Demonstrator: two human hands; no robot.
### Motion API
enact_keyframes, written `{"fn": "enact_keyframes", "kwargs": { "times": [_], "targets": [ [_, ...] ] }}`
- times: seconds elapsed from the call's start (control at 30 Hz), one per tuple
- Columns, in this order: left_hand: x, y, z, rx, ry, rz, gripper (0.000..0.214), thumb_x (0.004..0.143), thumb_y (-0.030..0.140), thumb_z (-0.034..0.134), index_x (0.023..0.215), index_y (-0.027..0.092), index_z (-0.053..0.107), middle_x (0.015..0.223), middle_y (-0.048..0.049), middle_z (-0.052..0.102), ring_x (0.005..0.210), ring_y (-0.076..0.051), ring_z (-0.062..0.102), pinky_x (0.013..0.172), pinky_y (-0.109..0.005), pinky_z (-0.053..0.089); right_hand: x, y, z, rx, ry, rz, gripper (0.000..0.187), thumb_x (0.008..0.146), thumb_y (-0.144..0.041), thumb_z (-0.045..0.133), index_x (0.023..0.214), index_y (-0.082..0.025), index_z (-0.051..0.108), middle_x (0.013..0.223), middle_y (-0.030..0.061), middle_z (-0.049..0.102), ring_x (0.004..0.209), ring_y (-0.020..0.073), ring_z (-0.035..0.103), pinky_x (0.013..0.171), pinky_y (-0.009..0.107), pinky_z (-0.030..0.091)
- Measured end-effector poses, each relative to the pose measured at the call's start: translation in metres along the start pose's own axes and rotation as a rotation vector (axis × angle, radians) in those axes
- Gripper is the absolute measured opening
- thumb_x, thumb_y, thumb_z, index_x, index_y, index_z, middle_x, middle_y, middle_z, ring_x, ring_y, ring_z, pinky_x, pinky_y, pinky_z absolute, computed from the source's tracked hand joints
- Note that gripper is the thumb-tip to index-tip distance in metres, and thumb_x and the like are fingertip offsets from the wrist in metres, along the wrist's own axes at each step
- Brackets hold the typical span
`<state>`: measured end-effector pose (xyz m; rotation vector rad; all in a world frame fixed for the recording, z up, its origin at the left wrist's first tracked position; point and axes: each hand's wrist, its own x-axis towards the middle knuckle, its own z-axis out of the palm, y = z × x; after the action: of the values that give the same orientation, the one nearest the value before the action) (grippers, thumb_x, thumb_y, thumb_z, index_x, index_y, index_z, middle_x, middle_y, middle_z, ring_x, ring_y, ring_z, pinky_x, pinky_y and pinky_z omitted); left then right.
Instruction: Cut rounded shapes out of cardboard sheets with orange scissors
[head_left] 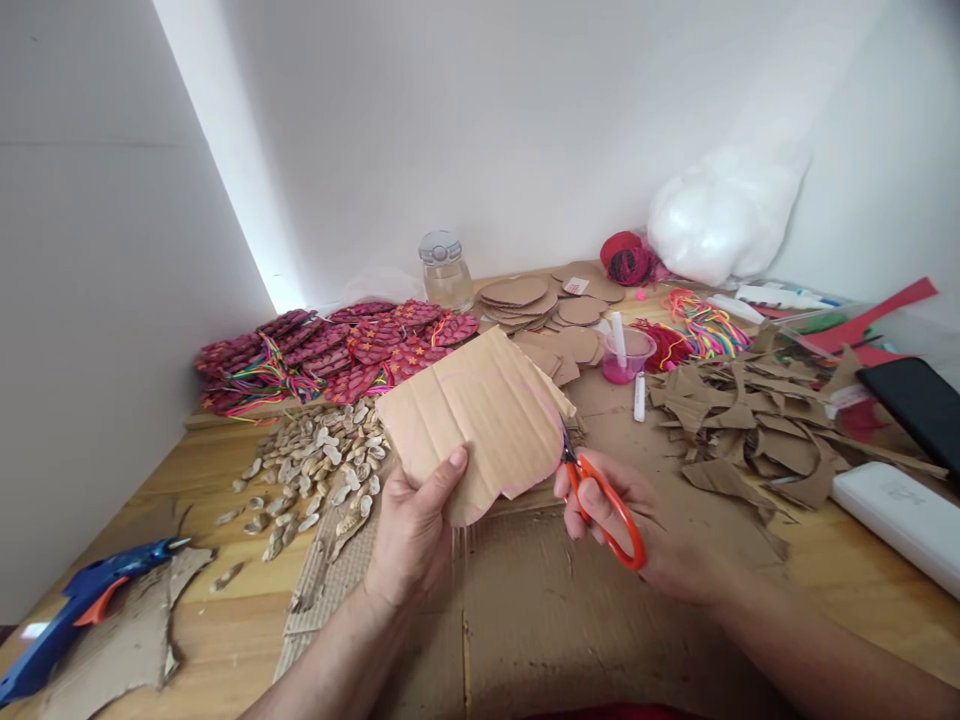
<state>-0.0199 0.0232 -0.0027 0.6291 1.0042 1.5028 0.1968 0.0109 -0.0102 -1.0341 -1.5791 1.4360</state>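
Note:
A piece of brown cardboard [480, 410] with a faint pink drawn line is raised over the work surface. My left hand [420, 525] grips its lower left edge, thumb on top. In my right hand [619, 510] is a pair of scissors [611, 510] with orange handles, fingers through the loops. Their blades meet the cardboard's right edge along the pink line; the blade tips are partly hidden by the sheet. Beneath lies a large flat cardboard sheet [555, 600].
Peanut shells [322, 455] and a blue glue gun [97, 600] lie left. Patterned fabric pieces [390, 340], a lidded jar [446, 275] and cut cardboard shapes [517, 295] stand behind. Rightward are cardboard scraps [765, 420], a pink cup [628, 355], a phone [919, 410] and a white case [896, 520].

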Motion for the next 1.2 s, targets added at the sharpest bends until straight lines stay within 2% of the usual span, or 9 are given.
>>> {"fn": "enact_keyframes", "kwargs": {
  "times": [0.1, 0.37, 0.53, 0.7, 0.93, 1.1, 1.2],
  "targets": [
    [0.000, 0.000, 0.000, 0.001, 0.007, 0.000, 0.059, 0.072, 0.025, 0.085, 0.126, 0.015, 0.063, 0.117, -0.0128, 0.074, 0.104, -0.025, 0.072, 0.072, -0.023, 0.059, 0.000, -0.001, 0.000, -0.007, 0.000, 0.014, 0.045, 0.098, -0.061, 0.043, 0.077, -0.021, 0.049, 0.068, -0.0007, 0.055, 0.056, 0.0109, 0.043, 0.052, 0.025, 0.035],
    [0.001, -0.002, 0.000, 0.016, 0.017, 0.005, 0.062, 0.068, 0.029, 0.087, 0.125, 0.014, 0.065, 0.112, -0.0137, 0.076, 0.100, -0.027, 0.073, 0.077, -0.028, 0.061, -0.001, 0.007, 0.001, 0.045, -0.004, 0.025, 0.040, 0.099, -0.060, 0.042, 0.095, -0.022, 0.057, 0.068, -0.0021, 0.054, 0.055, 0.0109, 0.040, 0.051, 0.024, 0.033],
    [0.001, -0.002, 0.001, -0.003, 0.019, 0.006, 0.060, 0.070, 0.026, 0.086, 0.125, 0.014, 0.065, 0.113, -0.0134, 0.076, 0.101, -0.026, 0.073, 0.073, -0.024, 0.061, -0.001, 0.007, 0.001, 0.043, -0.005, 0.025, 0.040, 0.100, -0.059, 0.042, 0.094, -0.022, 0.055, 0.068, -0.0028, 0.053, 0.056, 0.0108, 0.039, 0.052, 0.024, 0.032],
    [-0.001, -0.003, 0.001, 0.002, 0.010, -0.011, 0.058, 0.071, 0.027, 0.086, 0.124, 0.014, 0.066, 0.115, -0.0142, 0.075, 0.092, -0.025, 0.075, 0.073, -0.028, 0.062, -0.001, 0.004, 0.003, 0.069, -0.014, 0.024, 0.038, 0.100, -0.058, 0.043, 0.092, -0.023, 0.051, 0.067, -0.0033, 0.051, 0.057, 0.0117, 0.039, 0.053, 0.026, 0.031],
    [-0.001, -0.004, 0.002, 0.006, 0.019, 0.005, 0.061, 0.070, 0.026, 0.086, 0.126, 0.014, 0.065, 0.112, -0.0133, 0.076, 0.099, -0.026, 0.074, 0.074, -0.025, 0.062, -0.001, 0.001, 0.009, 0.055, 0.032, -0.004, 0.047, 0.096, -0.064, 0.045, 0.073, -0.024, 0.039, 0.068, -0.0013, 0.046, 0.059, 0.0141, 0.040, 0.051, 0.027, 0.033],
    [-0.002, -0.003, 0.001, -0.006, 0.020, 0.016, 0.059, 0.072, 0.024, 0.086, 0.126, 0.014, 0.064, 0.109, -0.0118, 0.077, 0.098, -0.024, 0.074, 0.074, -0.026, 0.062, -0.001, 0.006, 0.008, 0.044, 0.016, -0.049, 0.040, 0.099, -0.058, 0.042, 0.079, -0.024, 0.042, 0.067, -0.0025, 0.044, 0.058, 0.0136, 0.038, 0.051, 0.026, 0.033],
    [-0.002, -0.001, 0.001, 0.000, 0.024, 0.009, 0.060, 0.073, 0.024, 0.085, 0.128, 0.014, 0.063, 0.105, -0.0107, 0.077, 0.098, -0.026, 0.073, 0.068, -0.027, 0.062, 0.000, 0.009, 0.008, 0.046, -0.004, -0.053, 0.035, 0.102, -0.054, 0.039, 0.084, -0.024, 0.044, 0.067, -0.0028, 0.045, 0.058, 0.0132, 0.037, 0.053, 0.026, 0.034]
  ]
}}
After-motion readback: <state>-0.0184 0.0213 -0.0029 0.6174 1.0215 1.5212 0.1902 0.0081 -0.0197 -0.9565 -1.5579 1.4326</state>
